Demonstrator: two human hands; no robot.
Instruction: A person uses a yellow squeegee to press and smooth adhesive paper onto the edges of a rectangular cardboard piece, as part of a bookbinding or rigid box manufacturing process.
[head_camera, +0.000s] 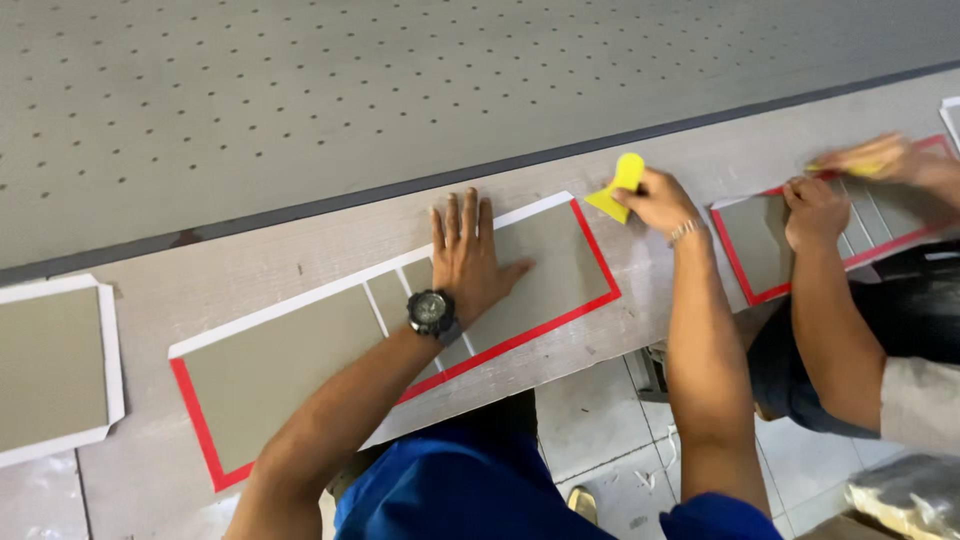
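Head cam shows my left hand (465, 262) flat, fingers spread, pressing the grey board panel (545, 270) onto the table (300, 270). My right hand (655, 200) fingers pinch a yellow scraper (618, 187) just beside the red-edged cover (598, 262).

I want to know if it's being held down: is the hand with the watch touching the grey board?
Touching. The head view shows the left hand lying flat, palm down, on the grey board.

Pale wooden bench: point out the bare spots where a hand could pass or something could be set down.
Bare pale wooden bench shows between the long grey board panel with red and white edging and the dark strip beside the perforated grey surface. Another gap lies left, before the white-edged grey panel. Crowded on the right: right hand with yellow scraper, then a co-worker's hands.
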